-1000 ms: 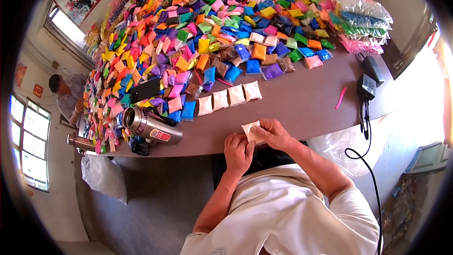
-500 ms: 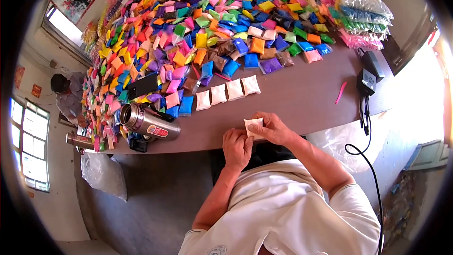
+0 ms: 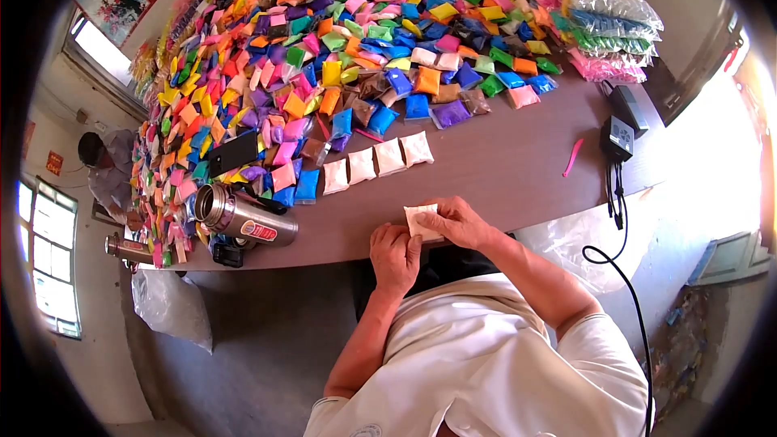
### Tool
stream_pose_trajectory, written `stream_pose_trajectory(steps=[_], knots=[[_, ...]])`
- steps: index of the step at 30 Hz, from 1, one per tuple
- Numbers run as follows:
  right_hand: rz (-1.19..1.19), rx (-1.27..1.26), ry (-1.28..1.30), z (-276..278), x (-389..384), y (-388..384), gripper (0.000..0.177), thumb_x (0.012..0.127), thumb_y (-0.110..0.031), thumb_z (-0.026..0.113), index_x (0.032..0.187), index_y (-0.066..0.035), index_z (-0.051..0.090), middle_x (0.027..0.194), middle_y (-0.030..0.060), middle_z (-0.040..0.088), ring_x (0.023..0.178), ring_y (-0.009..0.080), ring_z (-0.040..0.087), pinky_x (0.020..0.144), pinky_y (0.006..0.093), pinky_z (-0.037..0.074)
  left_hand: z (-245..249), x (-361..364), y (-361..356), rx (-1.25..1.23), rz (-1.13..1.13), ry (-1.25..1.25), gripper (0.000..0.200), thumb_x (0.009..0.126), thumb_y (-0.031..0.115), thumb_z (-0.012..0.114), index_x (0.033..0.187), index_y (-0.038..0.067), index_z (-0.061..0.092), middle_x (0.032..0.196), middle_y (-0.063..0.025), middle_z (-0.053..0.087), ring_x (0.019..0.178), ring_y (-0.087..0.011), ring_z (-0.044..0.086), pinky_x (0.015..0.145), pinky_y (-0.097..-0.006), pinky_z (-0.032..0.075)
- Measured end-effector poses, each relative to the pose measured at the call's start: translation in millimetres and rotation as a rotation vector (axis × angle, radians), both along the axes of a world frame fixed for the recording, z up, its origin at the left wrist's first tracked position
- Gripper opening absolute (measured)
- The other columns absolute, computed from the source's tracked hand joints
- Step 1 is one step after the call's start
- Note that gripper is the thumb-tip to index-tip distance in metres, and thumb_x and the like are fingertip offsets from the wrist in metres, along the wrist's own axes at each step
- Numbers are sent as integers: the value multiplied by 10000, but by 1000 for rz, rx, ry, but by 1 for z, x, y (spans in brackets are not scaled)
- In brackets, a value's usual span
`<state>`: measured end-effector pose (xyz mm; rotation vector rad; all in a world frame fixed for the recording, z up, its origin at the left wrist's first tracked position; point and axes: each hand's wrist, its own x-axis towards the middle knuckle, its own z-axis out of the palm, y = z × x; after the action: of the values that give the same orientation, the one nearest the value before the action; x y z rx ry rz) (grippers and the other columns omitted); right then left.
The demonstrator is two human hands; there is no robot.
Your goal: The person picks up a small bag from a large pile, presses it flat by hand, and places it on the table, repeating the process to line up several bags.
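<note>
A small pale pink-white packet [image 3: 418, 217] is held just over the table's front edge. My right hand [image 3: 458, 223] pinches its right side, thumb across the front. On its lower left, my left hand [image 3: 394, 259] is closed with curled fingers, the thumb at the packet's lower corner. Beyond my hands, several similar pale packets [image 3: 389, 157] lie side by side in a slanted row on the table [image 3: 502, 162].
A large heap of colourful packets [image 3: 340, 57] covers the table's far and left parts. An open steel flask [image 3: 251, 221] lies at left near a black phone [image 3: 232, 154]. Black boxes with cables [image 3: 617, 139] and a pink strip [image 3: 572, 158] are at right. Another person [image 3: 109, 170] is at far left.
The whole view has shifted slightly left. The packet stays in my hands, now showing a little more of its face above my right thumb.
</note>
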<state>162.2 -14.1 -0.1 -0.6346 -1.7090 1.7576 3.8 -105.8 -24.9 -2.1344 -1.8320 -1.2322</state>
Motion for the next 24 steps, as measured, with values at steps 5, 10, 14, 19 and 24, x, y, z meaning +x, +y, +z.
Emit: stream_pose_trajectory(steps=[5, 10, 14, 19, 24], knots=[[68, 25, -4, -6, 2, 7, 305, 1022, -303, 562, 1021, -14, 662, 781, -24, 599, 692, 47, 503, 585, 246, 417, 3, 1, 0, 6, -5, 8, 366, 985, 296, 542, 785, 9, 650, 847, -118, 633, 849, -343, 594, 912, -476, 459], [87, 90, -57, 4, 4, 10, 255, 989, -267, 620, 1032, -17, 656, 688, -36, 563, 595, 50, 481, 506, 245, 381, 3, 1, -1, -33, 0, -11, 352, 979, 278, 544, 778, 7, 644, 844, -119, 628, 849, -348, 589, 910, -485, 454], [41, 178, -228, 6, 7, 13, 319, 905, -320, 702, 823, -12, 682, 559, 47, 578, 483, 121, 514, 458, 325, 397, 3, 1, -1, -24, 3, 0, 331, 973, 256, 548, 779, 4, 642, 842, -119, 628, 850, -352, 587, 903, -488, 454], [4, 360, -315, 11, 5, 16, 379, 858, -346, 728, 713, -3, 660, 532, 98, 585, 455, 183, 530, 468, 363, 420, 2, 0, -1, -35, -12, -8, 296, 959, 229, 564, 786, 2, 645, 856, -120, 630, 860, -354, 585, 905, -490, 454], [-22, 428, -517, 27, 10, 12, 413, 847, -357, 735, 659, 1, 655, 536, 114, 586, 468, 217, 558, 473, 380, 427, 4, 1, -1, -11, -11, 4, 299, 963, 242, 563, 806, 3, 650, 865, -124, 631, 877, -358, 585, 907, -492, 453]])
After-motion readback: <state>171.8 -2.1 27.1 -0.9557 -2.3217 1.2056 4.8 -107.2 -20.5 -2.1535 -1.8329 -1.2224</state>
